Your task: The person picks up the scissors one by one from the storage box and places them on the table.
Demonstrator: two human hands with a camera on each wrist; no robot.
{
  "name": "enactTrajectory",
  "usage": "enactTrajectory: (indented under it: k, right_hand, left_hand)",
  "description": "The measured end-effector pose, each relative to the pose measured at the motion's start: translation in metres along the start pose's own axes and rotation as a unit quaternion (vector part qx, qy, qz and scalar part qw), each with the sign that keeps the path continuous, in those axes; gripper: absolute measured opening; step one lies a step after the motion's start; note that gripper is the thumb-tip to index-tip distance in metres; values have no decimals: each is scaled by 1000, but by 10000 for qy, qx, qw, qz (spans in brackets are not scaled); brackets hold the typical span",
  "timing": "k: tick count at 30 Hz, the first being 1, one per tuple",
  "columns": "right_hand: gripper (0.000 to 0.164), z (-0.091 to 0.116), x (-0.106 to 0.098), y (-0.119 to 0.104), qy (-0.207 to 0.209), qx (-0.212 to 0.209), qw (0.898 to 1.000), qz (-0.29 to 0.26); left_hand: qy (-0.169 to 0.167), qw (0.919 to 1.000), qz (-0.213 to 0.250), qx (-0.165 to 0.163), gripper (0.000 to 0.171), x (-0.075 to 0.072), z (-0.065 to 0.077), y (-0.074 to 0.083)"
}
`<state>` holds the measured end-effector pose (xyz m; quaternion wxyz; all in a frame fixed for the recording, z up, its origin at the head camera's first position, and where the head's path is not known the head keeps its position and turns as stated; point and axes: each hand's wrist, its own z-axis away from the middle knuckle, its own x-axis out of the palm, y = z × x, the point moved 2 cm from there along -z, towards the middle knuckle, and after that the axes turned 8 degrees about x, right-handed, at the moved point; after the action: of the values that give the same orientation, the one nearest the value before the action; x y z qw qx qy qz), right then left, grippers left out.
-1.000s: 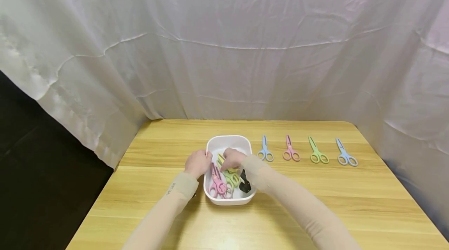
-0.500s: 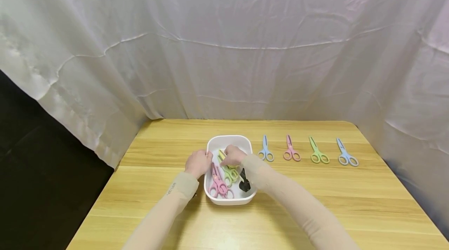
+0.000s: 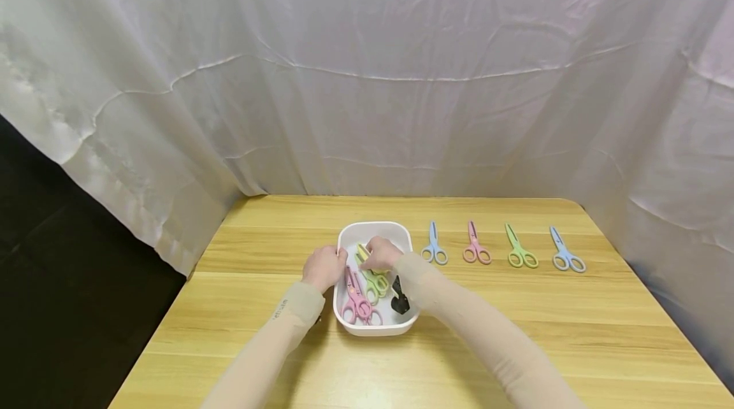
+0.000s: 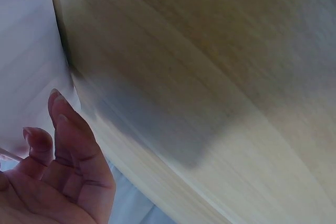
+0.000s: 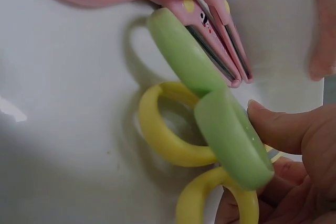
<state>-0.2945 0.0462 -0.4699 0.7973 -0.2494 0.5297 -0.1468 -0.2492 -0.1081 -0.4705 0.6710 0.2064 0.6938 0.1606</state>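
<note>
A white plastic bin point(image 3: 376, 330) holds several pairs of children's scissors. My left hand point(image 3: 323, 267) grips its left wall, thumb over the rim and fingers point(image 4: 79, 140) against the outside. Inside the bin, my right hand point(image 3: 383, 255) pinches the green scissors point(image 5: 231, 140); their handles stand tilted on edge in the right wrist view. The yellow scissors point(image 5: 160, 135) lie right beneath, partly hidden by the green handles and my fingers. Pink scissors point(image 3: 355, 297) lie along the bin's left side, at least two pairs overlapping. A black-handled tool point(image 3: 399, 299) lies at the right wall, partly covered by my sleeve.
Right of the bin, scissors lie in a row, blades pointing away: blue scissors point(image 3: 434, 244), pink scissors point(image 3: 475, 245), green scissors point(image 3: 520, 248) and more blue scissors point(image 3: 566, 252). The wooden table point(image 3: 229, 313) meets a grey curtain point(image 3: 367, 109) at the back.
The green scissors in the bin have shifted slightly away and turned under my right hand, exposing more of the pink handles. My left hand has stayed on the bin's wall.
</note>
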Motion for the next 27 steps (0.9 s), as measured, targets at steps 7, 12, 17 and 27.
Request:
enactTrajectory:
  k: [7, 12, 17, 27]
  right_hand:
    - [27, 3, -4, -1, 227, -27, 9997, -6]
    - [20, 5, -6, -3, 369, -137, 9992, -33]
    - [15, 5, -6, -4, 415, -207, 9988, -128]
    - [15, 6, -10, -9, 1116, -651, 9891, 709]
  left_hand:
    - [-13, 10000, -11, -43, 39, 2, -1, 0]
    - [-25, 10000, 43, -63, 39, 2, -1, 0]
    - [-35, 10000, 41, -81, 40, 2, -1, 0]
    - [6, 10000, 22, -18, 39, 1, 0, 0]
